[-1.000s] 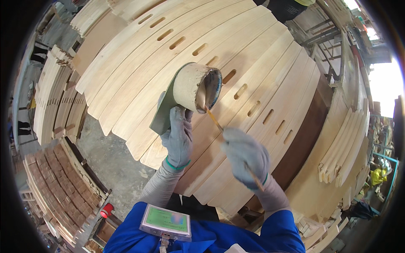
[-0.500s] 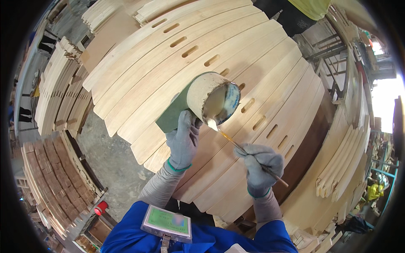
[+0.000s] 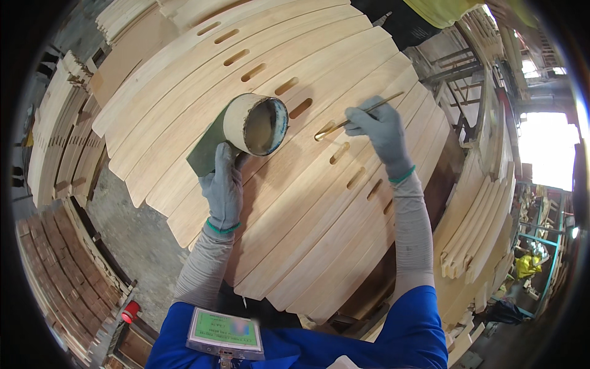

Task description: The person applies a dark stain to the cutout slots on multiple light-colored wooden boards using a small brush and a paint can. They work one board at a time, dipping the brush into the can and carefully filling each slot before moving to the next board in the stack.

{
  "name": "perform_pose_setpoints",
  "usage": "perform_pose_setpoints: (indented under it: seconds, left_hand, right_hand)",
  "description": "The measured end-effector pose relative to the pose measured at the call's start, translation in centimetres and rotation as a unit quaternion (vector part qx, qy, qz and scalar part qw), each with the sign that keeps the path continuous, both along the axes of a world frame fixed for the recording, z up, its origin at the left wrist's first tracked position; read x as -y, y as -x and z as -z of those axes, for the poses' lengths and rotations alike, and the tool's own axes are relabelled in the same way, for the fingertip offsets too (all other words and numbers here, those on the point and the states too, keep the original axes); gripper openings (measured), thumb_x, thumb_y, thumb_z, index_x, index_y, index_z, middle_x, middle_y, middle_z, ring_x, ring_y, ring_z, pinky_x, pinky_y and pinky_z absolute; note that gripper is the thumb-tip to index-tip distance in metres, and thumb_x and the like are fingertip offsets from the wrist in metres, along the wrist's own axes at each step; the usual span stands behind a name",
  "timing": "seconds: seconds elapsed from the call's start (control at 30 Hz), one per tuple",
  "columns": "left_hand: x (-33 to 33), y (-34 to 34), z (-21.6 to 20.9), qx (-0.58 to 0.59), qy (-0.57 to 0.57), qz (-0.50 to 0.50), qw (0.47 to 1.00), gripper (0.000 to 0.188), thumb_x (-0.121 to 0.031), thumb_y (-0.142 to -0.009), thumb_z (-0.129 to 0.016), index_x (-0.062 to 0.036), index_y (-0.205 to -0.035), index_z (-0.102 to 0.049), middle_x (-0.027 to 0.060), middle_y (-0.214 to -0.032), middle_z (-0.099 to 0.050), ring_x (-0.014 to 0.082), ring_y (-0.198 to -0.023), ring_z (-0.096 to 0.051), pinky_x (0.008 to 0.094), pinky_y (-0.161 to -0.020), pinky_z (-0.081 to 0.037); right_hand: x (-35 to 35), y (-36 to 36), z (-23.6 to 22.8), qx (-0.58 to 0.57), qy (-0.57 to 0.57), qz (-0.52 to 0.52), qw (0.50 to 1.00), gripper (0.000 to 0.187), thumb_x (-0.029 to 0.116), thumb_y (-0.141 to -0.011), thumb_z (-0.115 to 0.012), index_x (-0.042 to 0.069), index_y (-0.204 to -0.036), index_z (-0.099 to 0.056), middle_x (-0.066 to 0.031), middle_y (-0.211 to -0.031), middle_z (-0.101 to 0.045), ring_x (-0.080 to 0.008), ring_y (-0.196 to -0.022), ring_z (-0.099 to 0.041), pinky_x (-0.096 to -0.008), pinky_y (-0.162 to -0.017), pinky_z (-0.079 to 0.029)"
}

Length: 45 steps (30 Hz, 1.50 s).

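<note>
My left hand (image 3: pixel 222 190), in a grey glove, is closed on a round pot (image 3: pixel 235 125) by the flat dark green piece (image 3: pixel 208 146) at its side. The pot is tilted, its mouth to the right, with pale liquid inside and dried residue on the rim. In my gloved right hand (image 3: pixel 382 135) a thin brush (image 3: pixel 388 99) is pinched, its tip down at a slot in one of the pale wooden boards (image 3: pixel 289 203). These boards lie side by side beneath both hands, each visible slot forming part of a diagonal row.
Stacked curved wooden pieces (image 3: pixel 52 141) stand at the far left, and brown wooden blocks (image 3: pixel 67 258) at the lower left. More pale boards (image 3: pixel 476 227) lie on the right. A red object (image 3: pixel 130 312) sits lower left. Someone in yellow (image 3: pixel 439 11) stands beyond the boards.
My right hand has carried the brush from the pot's mouth up and right to a slot in the boards. The pot has shifted left in view with my left hand.
</note>
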<state>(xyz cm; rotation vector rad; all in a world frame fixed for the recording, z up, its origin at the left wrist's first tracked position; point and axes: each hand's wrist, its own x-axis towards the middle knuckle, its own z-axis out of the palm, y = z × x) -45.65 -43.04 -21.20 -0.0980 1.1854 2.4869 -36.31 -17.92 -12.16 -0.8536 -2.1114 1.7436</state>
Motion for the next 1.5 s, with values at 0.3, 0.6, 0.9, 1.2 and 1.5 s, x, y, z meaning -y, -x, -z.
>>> perform_pose_setpoints:
  seconds: [0.3,0.6,0.9,1.2,1.5]
  left_hand:
    - [-0.1,0.0,-0.3,-0.005,-0.014,-0.012,1.0,0.022,-0.012,-0.091,-0.055,-0.0053,-0.111,-0.05,0.0059,-0.105,-0.058,0.0137,-0.093,-0.058,0.0348,-0.082,-0.054]
    - [-0.5,-0.2,-0.2,0.0,-0.037,-0.016,0.999,0.023,-0.013,-0.09,-0.056,-0.0047,-0.111,-0.05,0.0062,-0.105,-0.057,0.0137,-0.094,-0.057,0.0358,-0.084,-0.053]
    - [-1.2,-0.4,-2.3,-0.027,-0.006,-0.035,0.999,0.016,-0.013,-0.091,-0.054,-0.0042,-0.105,-0.053,0.0025,-0.088,-0.055,0.0054,-0.07,-0.052,0.0362,-0.084,-0.053]
    - [0.6,-0.3,-1.1,-0.041,0.017,-0.02,0.999,0.019,-0.013,-0.093,-0.051,-0.0042,-0.109,-0.051,0.0059,-0.108,-0.054,0.015,-0.094,-0.058,0.0379,-0.087,-0.052]
    - [0.0,-3.3,-4.7,0.035,-0.061,-0.027,0.997,0.011,-0.013,-0.091,-0.055,-0.0048,-0.098,-0.055,0.0015,-0.09,-0.059,0.0065,-0.08,-0.059,0.0278,-0.08,-0.053]
  right_hand:
    - [1.5,0.2,0.1,0.025,-0.36,-0.145,0.921,0.015,0.014,-0.08,-0.067,0.001,-0.078,-0.059,-0.0037,-0.063,-0.057,-0.0109,-0.054,-0.051,-0.0254,-0.052,-0.041]
    - [0.8,-0.5,-0.6,-0.015,-0.314,-0.089,0.945,0.012,0.012,-0.082,-0.064,0.002,-0.077,-0.059,-0.0028,-0.062,-0.053,-0.0101,-0.056,-0.047,-0.0244,-0.052,-0.038]
    - [1.5,0.6,0.0,-0.003,-0.122,-0.01,0.992,0.017,0.013,-0.078,-0.067,0.0,-0.071,-0.058,-0.0047,-0.064,-0.058,-0.0084,-0.058,-0.054,-0.0224,-0.052,-0.043]
    - [3.0,-2.4,-3.4,-0.139,-0.049,0.088,0.985,0.005,-0.001,-0.079,-0.063,-0.003,-0.082,-0.059,-0.0097,-0.079,-0.064,-0.0137,-0.069,-0.061,-0.0226,-0.067,-0.051]
    - [12.4,-4.4,-2.8,-0.184,-0.298,0.025,0.936,0.016,-0.007,-0.074,-0.066,0.0,-0.084,-0.057,-0.0136,-0.083,-0.065,-0.0227,-0.075,-0.065,-0.0289,-0.065,-0.053]
